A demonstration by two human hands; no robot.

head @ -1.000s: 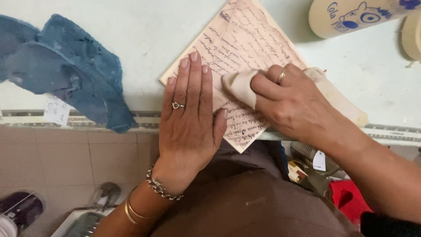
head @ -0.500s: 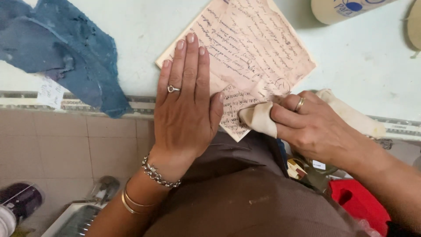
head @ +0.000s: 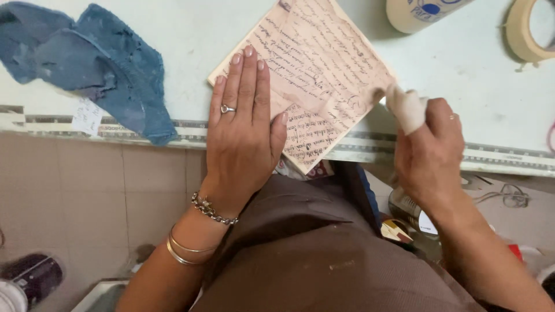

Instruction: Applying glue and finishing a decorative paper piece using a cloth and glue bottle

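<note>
Now left hand (head: 243, 136) lies flat on the sheet (head: 324, 75), right fingers (head: 430, 115) pinching a cloth (head: 404, 107).

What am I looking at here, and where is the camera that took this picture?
There is no machine here: these are a person's two bare hands, filmed by a camera worn on the head and looking straight down, so you see what that person sees. The left hand, with a ring and bracelets, lies flat on an old sheet of handwritten paper and presses it onto a pale worktable. A corner of the sheet juts past the table edge. The right hand pinches a small cream cloth against the paper's right edge. To the left lies a crumpled blue rag. At the top right stand a cream bottle and a roll of masking tape. Below is the person's brown apron.
</note>
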